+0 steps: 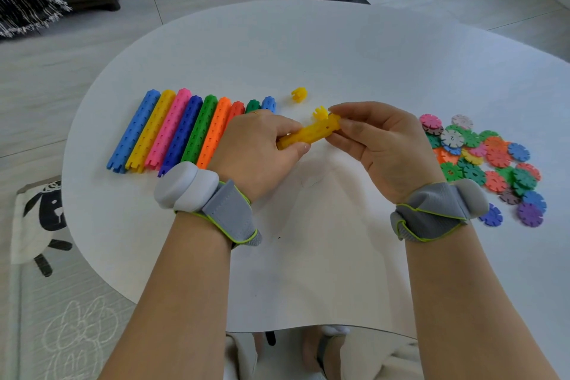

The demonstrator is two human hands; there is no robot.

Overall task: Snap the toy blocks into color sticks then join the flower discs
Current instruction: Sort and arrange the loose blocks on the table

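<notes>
Left hand (259, 145), right hand (370, 139) grip yellow stick (311, 133) — loose yellow block (299, 94) beyond

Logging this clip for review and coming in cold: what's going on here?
A person is building a yellow stick over the white table. The left hand grips its near end and the right hand pinches the far end, where a yellow block sits at the tip. One loose yellow block lies just beyond. A row of finished sticks lies to the left. The flower discs sit in a loose pile to the right, not yet joined.
</notes>
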